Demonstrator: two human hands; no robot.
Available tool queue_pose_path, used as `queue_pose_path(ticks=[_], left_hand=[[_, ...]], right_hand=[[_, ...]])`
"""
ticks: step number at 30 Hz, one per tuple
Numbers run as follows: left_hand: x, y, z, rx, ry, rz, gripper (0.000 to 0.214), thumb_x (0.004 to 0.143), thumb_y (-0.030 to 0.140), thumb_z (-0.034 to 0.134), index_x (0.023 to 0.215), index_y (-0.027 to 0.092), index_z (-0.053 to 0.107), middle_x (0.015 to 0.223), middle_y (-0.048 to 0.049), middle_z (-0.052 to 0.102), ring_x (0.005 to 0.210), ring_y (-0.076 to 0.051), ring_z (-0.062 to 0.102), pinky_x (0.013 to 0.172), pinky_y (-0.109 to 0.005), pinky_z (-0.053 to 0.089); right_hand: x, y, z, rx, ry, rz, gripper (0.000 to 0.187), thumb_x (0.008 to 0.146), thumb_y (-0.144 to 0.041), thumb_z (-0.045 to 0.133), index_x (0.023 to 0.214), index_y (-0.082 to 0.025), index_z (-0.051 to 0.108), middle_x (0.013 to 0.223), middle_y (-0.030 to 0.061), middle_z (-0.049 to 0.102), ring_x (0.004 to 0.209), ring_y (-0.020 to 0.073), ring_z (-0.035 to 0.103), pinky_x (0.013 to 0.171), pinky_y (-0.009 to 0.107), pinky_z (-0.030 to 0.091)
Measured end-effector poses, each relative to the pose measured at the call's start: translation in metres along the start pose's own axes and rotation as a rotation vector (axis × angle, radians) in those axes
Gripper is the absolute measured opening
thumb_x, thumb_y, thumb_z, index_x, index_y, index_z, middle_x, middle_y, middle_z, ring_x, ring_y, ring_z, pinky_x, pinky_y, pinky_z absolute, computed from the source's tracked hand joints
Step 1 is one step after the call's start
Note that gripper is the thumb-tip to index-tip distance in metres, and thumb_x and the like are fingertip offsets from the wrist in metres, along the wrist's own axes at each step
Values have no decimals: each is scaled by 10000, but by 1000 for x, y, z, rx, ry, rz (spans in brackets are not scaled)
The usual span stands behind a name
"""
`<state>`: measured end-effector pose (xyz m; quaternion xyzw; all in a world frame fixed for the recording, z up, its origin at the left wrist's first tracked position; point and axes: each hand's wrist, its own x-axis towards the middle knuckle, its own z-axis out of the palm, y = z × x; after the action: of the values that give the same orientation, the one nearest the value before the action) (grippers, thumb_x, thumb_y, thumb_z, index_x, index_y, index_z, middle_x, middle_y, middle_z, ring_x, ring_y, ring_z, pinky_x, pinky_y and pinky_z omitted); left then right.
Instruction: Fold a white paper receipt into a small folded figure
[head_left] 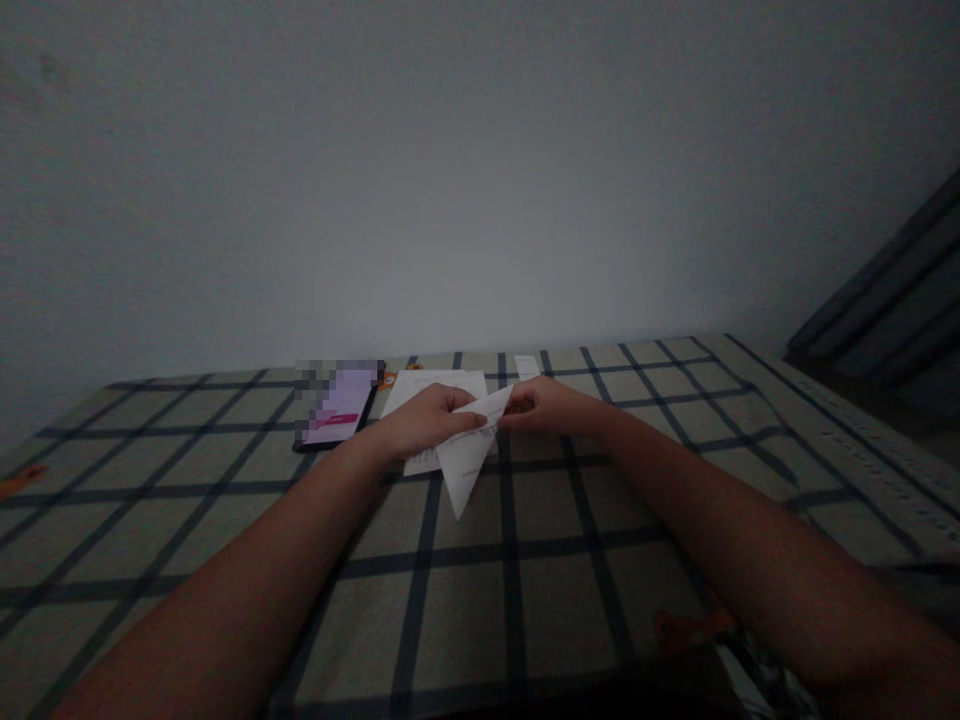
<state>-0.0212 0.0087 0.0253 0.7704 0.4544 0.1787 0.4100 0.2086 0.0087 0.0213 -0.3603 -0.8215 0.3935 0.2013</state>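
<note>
Here we are, and I've got the folded paper [465, 465] up between both hands, above the checked cloth [525, 560], its sharp point hanging down on the near side. Light stuff, I'd judge: thin, crisp enough to hold a crease, yet likely to bend, crumple or tear under a careless tug. The best hold looks to be a flat pinch across the layered part, well back from that slender tip.

And that's about where my left hand [427, 420] has it! Thumb laid over the top face, pressing from the left; the fingers beneath are hidden, but the paper looks pinched there. Over on the right, my right hand [551, 405] curls in, thumb and forefinger bent around a small gap, right at the paper's far right corner. Whether they're squeezing it or merely touching, I can't tell in this dim light.

Beyond and below the left hand lie white sheets [442, 378], the phone [337, 405] farther left.
</note>
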Motion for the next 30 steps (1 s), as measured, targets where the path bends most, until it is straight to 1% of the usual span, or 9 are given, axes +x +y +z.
queue_pose_path(ticks=[4, 6, 11, 20, 24, 27, 30], left_hand=[[1, -1, -1, 41, -33, -11, 344, 771, 456, 614, 851, 133, 701, 660, -30, 620, 534, -136, 503, 462, -229, 282], [1, -2, -1, 48, -43, 2, 342, 770, 450, 612, 864, 134, 705, 665, -29, 624, 545, -138, 506, 477, -231, 294], [0, 0, -3, 76, -63, 35, 340, 764, 442, 612, 868, 136, 719, 696, -40, 650, 575, -150, 531, 507, -237, 316], [-2, 1, -3, 26, -115, 32, 313, 763, 423, 612, 847, 142, 723, 695, -32, 651, 582, -149, 535, 527, -238, 339], [-1, 0, -4, 45, -132, 41, 319, 767, 427, 603, 830, 141, 730, 678, -34, 645, 569, -147, 522, 514, -239, 318], [-1, -2, -4, 51, -127, 34, 308, 754, 427, 604, 805, 149, 727, 659, -29, 634, 550, -142, 506, 502, -238, 309], [-1, -3, -6, 62, -150, 24, 292, 740, 419, 604, 786, 157, 725, 652, -25, 629, 540, -140, 501, 493, -237, 305]], right_hand=[[1, -1, 1, -106, -7, 45, 256, 804, -312, 623, 916, -104, 720, 760, 38, 683, 636, 112, 543, 582, 221, 390], [1, -1, 2, -119, 6, 35, 233, 798, -291, 623, 903, -105, 716, 760, 39, 684, 637, 112, 548, 576, 218, 387], [-1, -3, 3, -170, 110, 55, 189, 775, -280, 632, 834, -111, 695, 704, 30, 659, 603, 109, 534, 537, 216, 363], [-2, -8, 1, -243, 187, -1, 129, 755, -247, 616, 741, -138, 684, 673, 13, 643, 614, 105, 527, 575, 217, 363], [-3, -8, -1, -257, 222, -4, 122, 744, -231, 621, 757, -135, 695, 663, 11, 637, 606, 104, 518, 565, 215, 353], [-3, -8, 0, -251, 221, 12, 129, 743, -230, 622, 777, -131, 699, 658, 11, 632, 591, 100, 511, 550, 212, 349], [-3, -7, -1, -249, 231, 5, 118, 733, -223, 624, 768, -133, 693, 659, 12, 631, 591, 99, 514, 558, 211, 362]])
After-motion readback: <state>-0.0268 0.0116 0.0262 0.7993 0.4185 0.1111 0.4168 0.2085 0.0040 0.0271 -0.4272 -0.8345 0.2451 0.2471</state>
